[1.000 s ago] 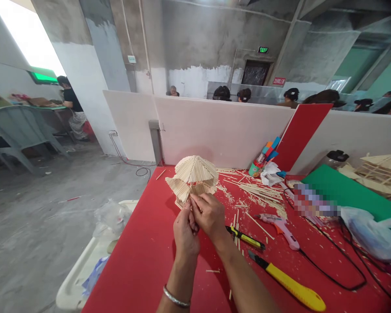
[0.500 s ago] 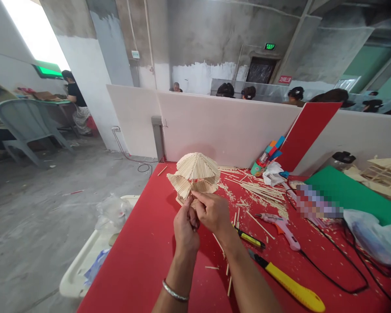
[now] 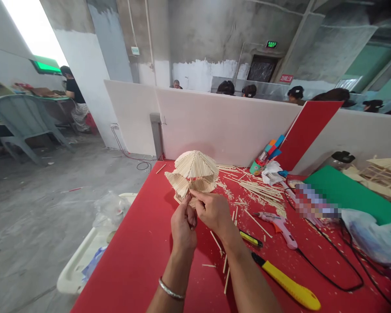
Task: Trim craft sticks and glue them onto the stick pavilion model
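A small pavilion model (image 3: 197,165) made of thin wooden sticks stands on the red table, with a pointed roof above a wider lower roof. My left hand (image 3: 184,224) is closed at the model's near side, its thumb and fingers pinching the front corner of the lower roof. What lies inside the pinch is mostly hidden. My right hand (image 3: 213,213) has its index finger stretched out, the tip touching the ridge of the lower roof just above the left fingertips. The other right fingers are loosely curled, with nothing visible in them.
Right of my hands lie a pink glue gun (image 3: 280,224), a large yellow utility knife (image 3: 289,284), a smaller cutter (image 3: 250,239) and loose sticks (image 3: 260,193). Behind are a pen cup (image 3: 256,167) and a white partition (image 3: 221,126). A green board (image 3: 355,191) lies far right.
My right hand has gone from a pinch beside the left fingers to a stretched index finger on the roof ridge. My left hand keeps its hold; the view has shifted slightly.
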The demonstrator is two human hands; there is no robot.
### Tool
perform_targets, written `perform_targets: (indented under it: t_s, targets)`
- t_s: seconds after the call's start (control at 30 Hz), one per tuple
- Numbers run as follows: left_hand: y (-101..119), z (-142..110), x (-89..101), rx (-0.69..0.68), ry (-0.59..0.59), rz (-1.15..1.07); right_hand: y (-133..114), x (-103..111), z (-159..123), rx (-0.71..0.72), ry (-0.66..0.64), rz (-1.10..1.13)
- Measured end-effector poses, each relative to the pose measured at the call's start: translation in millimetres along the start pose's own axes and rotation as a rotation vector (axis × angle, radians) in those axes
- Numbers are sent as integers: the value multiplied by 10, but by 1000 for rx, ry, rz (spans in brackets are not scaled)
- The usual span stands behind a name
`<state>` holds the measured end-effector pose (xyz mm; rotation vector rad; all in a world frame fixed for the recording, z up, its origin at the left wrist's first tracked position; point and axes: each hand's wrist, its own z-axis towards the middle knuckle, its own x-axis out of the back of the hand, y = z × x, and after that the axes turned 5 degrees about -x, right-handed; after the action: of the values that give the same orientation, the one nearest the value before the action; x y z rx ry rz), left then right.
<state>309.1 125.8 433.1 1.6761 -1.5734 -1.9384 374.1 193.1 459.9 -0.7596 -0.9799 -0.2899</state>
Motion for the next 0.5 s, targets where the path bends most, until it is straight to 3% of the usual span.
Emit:
perform_targets:
  t_s: [0.5]
  targets:
    - [11,30,44,-21,-9,47,-66,52,1,5,-78,-88]
